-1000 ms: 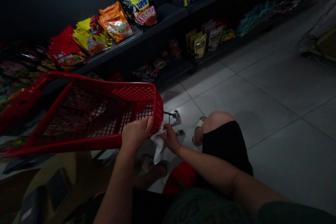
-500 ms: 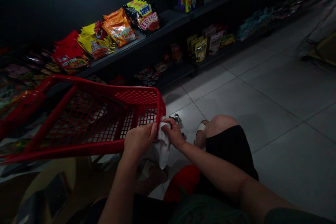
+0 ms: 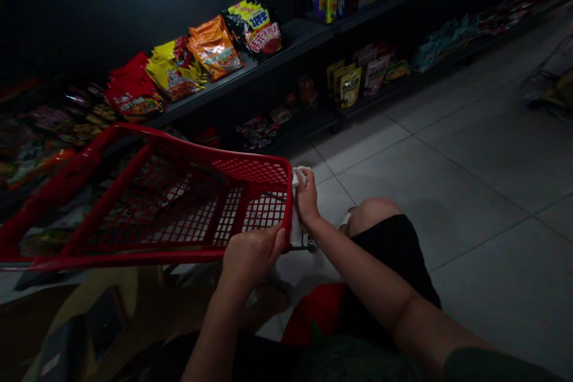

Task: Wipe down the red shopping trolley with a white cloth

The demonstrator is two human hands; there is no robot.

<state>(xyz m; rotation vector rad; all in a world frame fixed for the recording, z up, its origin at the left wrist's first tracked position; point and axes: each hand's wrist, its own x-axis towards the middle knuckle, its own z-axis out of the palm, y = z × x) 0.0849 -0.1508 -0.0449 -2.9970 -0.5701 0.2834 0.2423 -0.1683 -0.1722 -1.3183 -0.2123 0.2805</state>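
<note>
A red plastic shopping cart (image 3: 179, 255) with a lattice basket lies across the left and middle of the view, its end towards me. My left hand (image 3: 254, 252) is closed over the near corner of its rim, thumb along the edge. Against the outside of the end wall, my right hand (image 3: 307, 196) presses a white cloth (image 3: 296, 228), gripped in the fingers, with part of it hanging below. A caster wheel (image 3: 311, 246) shows under that end of the cart.
Dark shelves (image 3: 308, 30) with bagged noodles (image 3: 215, 51) and other snack packs run behind the cart. Pale floor tiles (image 3: 470, 191) spread to the right. My bent knee (image 3: 378, 215) is close to my right arm. A round tan surface with dark flat objects (image 3: 105, 319) is at lower left.
My right hand has slid the cloth along the cart's end rim, away from my left hand towards the far corner. My left hand stays on the near corner. The view has shifted slightly.
</note>
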